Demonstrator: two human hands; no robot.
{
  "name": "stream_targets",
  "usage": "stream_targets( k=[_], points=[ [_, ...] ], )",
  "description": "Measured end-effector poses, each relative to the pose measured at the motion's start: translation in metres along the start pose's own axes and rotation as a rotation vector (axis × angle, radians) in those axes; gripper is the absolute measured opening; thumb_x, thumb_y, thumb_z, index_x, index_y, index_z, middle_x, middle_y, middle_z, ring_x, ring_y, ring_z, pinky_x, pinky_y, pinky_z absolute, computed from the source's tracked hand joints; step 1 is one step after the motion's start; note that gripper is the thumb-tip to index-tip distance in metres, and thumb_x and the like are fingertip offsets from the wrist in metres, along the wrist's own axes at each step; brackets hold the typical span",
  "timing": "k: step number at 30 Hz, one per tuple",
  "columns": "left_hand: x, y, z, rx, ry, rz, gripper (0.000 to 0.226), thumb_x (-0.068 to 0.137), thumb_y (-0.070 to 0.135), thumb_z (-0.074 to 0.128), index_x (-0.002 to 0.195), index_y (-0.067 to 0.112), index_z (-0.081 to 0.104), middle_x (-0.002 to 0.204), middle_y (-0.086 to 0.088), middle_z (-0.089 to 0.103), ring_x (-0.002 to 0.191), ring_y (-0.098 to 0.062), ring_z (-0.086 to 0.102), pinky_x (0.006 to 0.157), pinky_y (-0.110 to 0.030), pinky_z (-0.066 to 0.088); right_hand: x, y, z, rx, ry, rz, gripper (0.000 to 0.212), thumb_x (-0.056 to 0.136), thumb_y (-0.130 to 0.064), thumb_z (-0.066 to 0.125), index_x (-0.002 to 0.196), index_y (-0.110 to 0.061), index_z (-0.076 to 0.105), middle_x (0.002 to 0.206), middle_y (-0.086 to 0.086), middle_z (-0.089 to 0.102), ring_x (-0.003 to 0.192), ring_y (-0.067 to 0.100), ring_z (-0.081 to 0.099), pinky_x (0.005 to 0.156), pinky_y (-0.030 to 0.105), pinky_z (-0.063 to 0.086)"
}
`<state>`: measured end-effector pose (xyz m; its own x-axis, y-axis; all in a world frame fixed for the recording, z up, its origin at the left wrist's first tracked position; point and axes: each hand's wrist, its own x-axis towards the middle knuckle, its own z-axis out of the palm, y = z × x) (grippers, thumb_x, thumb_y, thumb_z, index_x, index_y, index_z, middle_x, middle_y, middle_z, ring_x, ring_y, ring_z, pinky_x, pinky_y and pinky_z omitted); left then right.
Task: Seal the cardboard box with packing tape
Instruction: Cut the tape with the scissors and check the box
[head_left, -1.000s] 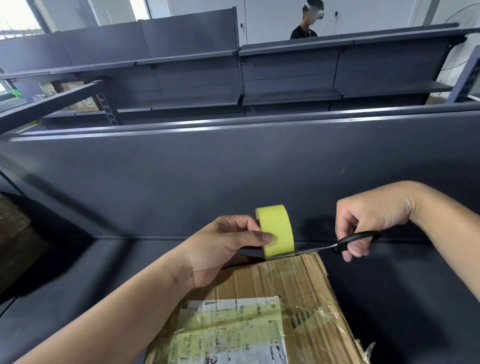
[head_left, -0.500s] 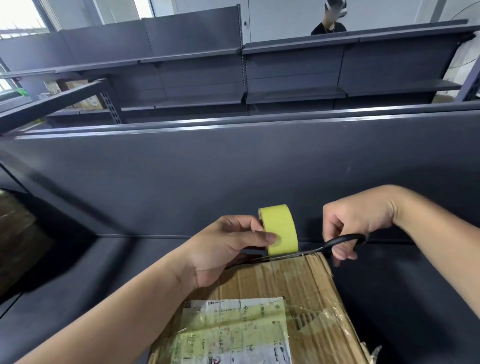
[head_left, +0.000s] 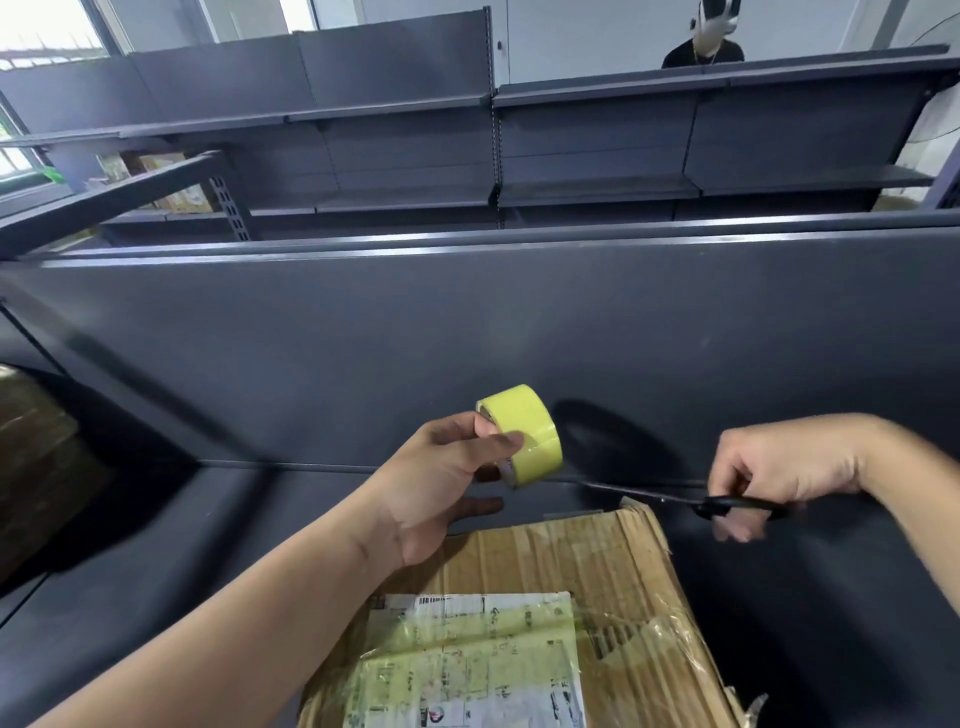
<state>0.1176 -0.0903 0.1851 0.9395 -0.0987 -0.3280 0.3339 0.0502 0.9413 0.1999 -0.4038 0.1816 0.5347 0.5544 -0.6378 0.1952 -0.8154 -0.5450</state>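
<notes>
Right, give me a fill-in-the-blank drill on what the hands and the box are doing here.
1. The left hand holds a roll of tape whose colour is ____.
2. The right hand grips a pair of ____ with black handles.
3. The roll is held ____ the cardboard box, not resting on it.
4. A printed ____ lies flat on the top of the box, under clear film.

Missing words: yellow; scissors; above; label
</notes>
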Motion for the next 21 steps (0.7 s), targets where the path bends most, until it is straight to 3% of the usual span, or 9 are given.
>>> stream_targets(
  k=[2,4,7,10,12,16,19,21],
  points=[
    [0.002,-0.002,0.0,0.032,0.041,0.002,0.03,0.093,0.015,0.073,0.071,0.021,0.054,0.088,-0.003,0.065,0.085,-0.021,0.06,0.083,-0.041,0.047,0.015,0.012,0.022,-0.065,0.154,0.124,0.038,0.062,-0.048,0.088,0.07,-0.014,0.076,0.052,-0.006,0.052,0.048,0.008,0.039,0.046,0.023,0.028],
    [0.005,-0.003,0.0,0.083,0.053,0.008,0.029,0.092,0.016,0.075,0.073,0.021,0.054,0.086,0.001,0.064,0.083,-0.018,0.059,0.083,-0.04,0.047,0.039,0.018,0.046,-0.097,0.336,0.183,0.049,0.053,-0.057,0.086,0.07,-0.013,0.072,0.049,-0.005,0.049,0.047,0.009,0.035,0.046,0.025,0.027],
    [0.009,-0.001,-0.001,0.187,0.045,0.038,0.028,0.091,0.015,0.076,0.074,0.02,0.055,0.086,-0.001,0.061,0.083,-0.019,0.056,0.082,-0.039,0.045,0.07,0.025,0.067,-0.106,0.473,0.231,0.057,0.032,-0.062,0.069,0.069,-0.018,0.069,0.067,-0.004,0.072,0.059,0.011,0.061,0.055,0.026,0.048],
    [0.014,0.003,-0.006,0.427,0.067,0.129,0.029,0.091,0.016,0.077,0.07,0.016,0.057,0.07,0.001,0.058,0.069,-0.014,0.054,0.075,-0.031,0.043,0.082,0.021,0.074,-0.06,0.529,0.231,0.032,0.051,-0.039,0.078,0.058,-0.015,0.057,0.06,-0.003,0.064,0.056,0.013,0.056,0.049,0.028,0.042],
    [0.015,0.006,-0.013,0.635,0.069,0.209,0.03,0.089,0.019,0.078,0.068,0.014,0.058,0.061,0.006,0.056,0.059,-0.01,0.049,0.066,-0.028,0.039,0.088,0.02,0.079,-0.048,0.574,0.209,0.035,0.06,-0.028,0.082,0.054,-0.011,0.051,0.051,-0.002,0.056,0.049,0.01,0.048,0.041,0.026,0.034],
    [0.022,0.014,-0.044,0.903,0.077,0.269,0.028,0.081,0.027,0.079,0.069,0.011,0.06,0.06,0.007,0.053,0.06,-0.014,0.045,0.062,-0.03,0.037,0.091,0.017,0.083,-0.082,0.61,0.233,0.039,0.071,-0.02,0.08,0.047,-0.011,0.051,0.041,-0.004,0.048,0.041,0.007,0.04,0.033,0.016,0.026],
    [0.032,0.011,-0.069,1.164,0.128,0.2,0.027,0.088,0.026,0.077,0.072,0.018,0.057,0.067,0.006,0.052,0.062,-0.014,0.047,0.059,-0.027,0.036,0.091,0.013,0.081,-0.159,0.607,0.268,0.038,0.078,-0.016,0.073,0.049,-0.011,0.048,0.038,-0.004,0.047,0.043,0.005,0.044,0.038,0.021,0.028],
    [0.041,0.0,-0.083,1.356,0.156,0.158,0.023,0.092,0.027,0.073,0.075,0.022,0.057,0.08,0.005,0.057,0.076,-0.017,0.055,0.063,-0.025,0.04,0.09,0.01,0.081,-0.226,0.599,0.274,0.038,0.077,-0.02,0.076,0.054,-0.014,0.046,0.046,-0.004,0.047,0.044,0.006,0.043,0.04,0.022,0.028]
  ],
)
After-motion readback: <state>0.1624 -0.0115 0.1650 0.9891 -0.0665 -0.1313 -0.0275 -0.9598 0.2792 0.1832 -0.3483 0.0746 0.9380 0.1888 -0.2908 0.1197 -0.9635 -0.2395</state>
